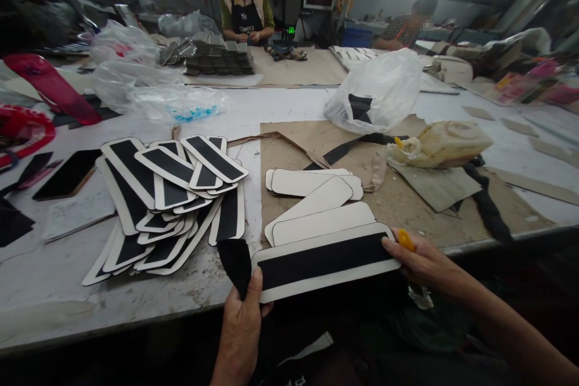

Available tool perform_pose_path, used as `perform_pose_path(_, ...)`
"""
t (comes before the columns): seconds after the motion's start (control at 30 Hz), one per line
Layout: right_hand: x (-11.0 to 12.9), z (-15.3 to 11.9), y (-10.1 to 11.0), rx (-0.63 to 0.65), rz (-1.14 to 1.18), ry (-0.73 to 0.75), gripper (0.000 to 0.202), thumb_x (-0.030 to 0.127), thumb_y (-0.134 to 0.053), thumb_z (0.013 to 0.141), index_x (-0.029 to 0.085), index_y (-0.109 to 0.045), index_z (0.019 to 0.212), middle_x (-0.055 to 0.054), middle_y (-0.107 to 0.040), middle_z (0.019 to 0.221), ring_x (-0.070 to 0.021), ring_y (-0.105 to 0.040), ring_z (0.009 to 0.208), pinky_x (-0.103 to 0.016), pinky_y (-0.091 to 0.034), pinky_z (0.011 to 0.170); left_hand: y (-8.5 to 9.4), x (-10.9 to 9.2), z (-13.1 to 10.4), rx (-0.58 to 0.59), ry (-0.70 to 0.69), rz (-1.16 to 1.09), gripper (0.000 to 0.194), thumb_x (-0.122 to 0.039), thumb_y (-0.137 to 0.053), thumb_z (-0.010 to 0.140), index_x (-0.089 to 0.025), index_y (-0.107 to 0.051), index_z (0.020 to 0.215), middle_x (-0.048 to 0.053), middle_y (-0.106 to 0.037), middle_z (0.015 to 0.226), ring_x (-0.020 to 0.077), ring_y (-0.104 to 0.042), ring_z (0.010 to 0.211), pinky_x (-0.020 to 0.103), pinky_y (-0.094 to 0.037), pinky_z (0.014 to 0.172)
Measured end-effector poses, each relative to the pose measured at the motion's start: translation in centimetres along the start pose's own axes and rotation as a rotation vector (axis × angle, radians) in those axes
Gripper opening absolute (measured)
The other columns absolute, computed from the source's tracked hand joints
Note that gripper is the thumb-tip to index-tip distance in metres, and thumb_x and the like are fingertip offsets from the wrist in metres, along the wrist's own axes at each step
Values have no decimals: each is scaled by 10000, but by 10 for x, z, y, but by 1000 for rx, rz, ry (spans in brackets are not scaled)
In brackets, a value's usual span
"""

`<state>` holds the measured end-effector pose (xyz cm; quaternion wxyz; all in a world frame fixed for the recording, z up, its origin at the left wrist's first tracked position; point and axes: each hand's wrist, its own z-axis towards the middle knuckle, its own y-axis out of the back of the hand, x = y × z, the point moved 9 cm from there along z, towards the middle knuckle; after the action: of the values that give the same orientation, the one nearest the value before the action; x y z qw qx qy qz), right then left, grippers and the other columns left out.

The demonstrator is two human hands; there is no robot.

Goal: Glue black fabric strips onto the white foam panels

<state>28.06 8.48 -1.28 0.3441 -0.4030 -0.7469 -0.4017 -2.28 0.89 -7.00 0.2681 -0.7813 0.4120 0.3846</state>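
Stretched between my two hands, just over the table's front edge, is a white rounded panel (289, 294) with a black strip (321, 260) along its middle. My left hand (239, 329) pinches its left end, the thumb on top. A loose black end (235, 262) sticks up beside that thumb. At the right end my right hand (423, 259) grips the panel with thumb and fingers; a small yellow piece (406, 240) shows at these fingers. Plain white panels (319, 220) lie just behind. To the left is a heap of white panels with black strips (174, 193).
A brown board (298, 145) bears a yellowed plastic bottle (452, 142) lying on its side and long black strips (491, 205). Behind stands a white plastic bag (380, 90). A phone (67, 175) lies at left. Two people work across the table, near stacked grey pieces (219, 57).
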Motion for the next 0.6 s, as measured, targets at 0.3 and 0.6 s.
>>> perform_pose_path(0.3,4,0,-2,39,309,-70,387,570,-551,760,203,-430,734,48,-345,623,-76,-278,498,-206,-254,432,-8,-7,-5,21,63,-56,463,-488,-713,629,-152,-645,940,13,-636,642,156,-572,563,237,-421,472)
perform_pose_path(0.6,-2,11,8,-105,-18,-75,459,650,-519,730,201,-470,644,45,-373,533,-91,-329,475,-219,-294,404,-2,-17,0,20,-12,-49,398,-561,-585,731,-170,-561,662,-22,-548,561,103,-470,512,211,-380,465)
